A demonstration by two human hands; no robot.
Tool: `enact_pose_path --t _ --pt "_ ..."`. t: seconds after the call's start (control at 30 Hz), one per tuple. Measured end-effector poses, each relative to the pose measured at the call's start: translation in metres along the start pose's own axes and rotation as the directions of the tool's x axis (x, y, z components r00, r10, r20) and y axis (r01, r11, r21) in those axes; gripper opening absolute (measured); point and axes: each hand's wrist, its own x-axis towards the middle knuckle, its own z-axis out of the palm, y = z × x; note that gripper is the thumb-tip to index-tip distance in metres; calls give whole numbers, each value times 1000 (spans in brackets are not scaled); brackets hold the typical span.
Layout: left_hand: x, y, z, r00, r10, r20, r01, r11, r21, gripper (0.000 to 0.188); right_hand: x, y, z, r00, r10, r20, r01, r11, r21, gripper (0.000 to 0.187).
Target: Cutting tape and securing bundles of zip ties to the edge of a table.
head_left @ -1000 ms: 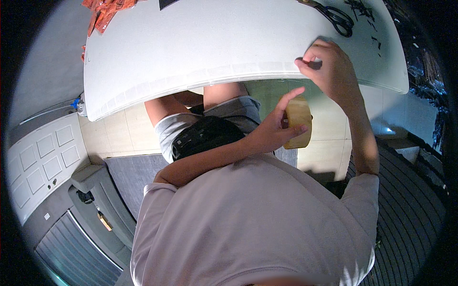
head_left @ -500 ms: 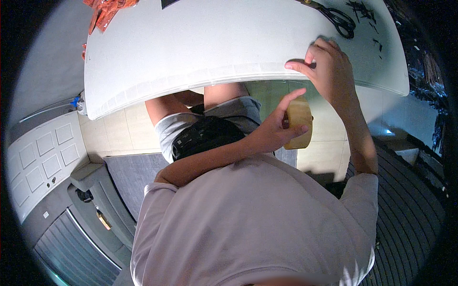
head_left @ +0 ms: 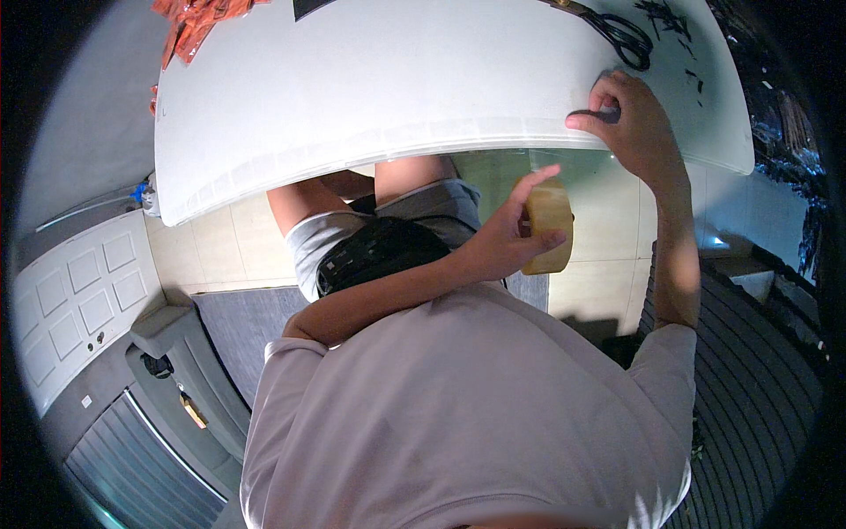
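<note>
My left hand (head_left: 515,231) grips a wide roll of yellowish tape (head_left: 550,227) below the table's near edge. Its thumb and fingers are around the roll, and the index finger points up past the top. My right hand (head_left: 630,119) rests on the white table (head_left: 379,84) near that edge, right of the roll. Its fingers are curled toward the thumb, and whatever lies between them is too small or shadowed to make out. A row of pale translucent strips (head_left: 352,137) runs along the near edge of the tabletop.
Black-handled scissors (head_left: 624,42) lie beyond my right hand, with small black scraps (head_left: 671,25) beside them. Orange plastic packets (head_left: 196,25) are at the far left, and a dark flat piece (head_left: 310,7) sits at the far edge. A grey sofa (head_left: 198,370) stands left.
My right hand has moved right along the table edge, its fingers still curled. My left hand and the tape roll have hardly moved.
</note>
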Motion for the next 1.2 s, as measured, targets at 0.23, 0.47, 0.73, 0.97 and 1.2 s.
enact_pose_path --t 0.23,0.47,0.73,0.97,1.2 --pt "2 -6 0 999 -29 -24 31 997 72 82 37 41 -11 869 -338 -362 204 910 -361 27" --pt "2 6 2 996 -77 -34 78 996 48 83 73 20 -38 998 29 -52 -35 994 -104 22" --pt "-1 4 -3 994 -110 -2 110 994 26 86 98 49 -40 996 65 60 -39 933 -358 19" --pt "4 6 -2 994 -107 9 106 994 26 87 88 100 -42 983 5 182 74 904 -421 41" --pt "3 -7 -6 996 -88 -30 90 992 89 90 62 93 -35 997 -54 58 64 982 -180 35"
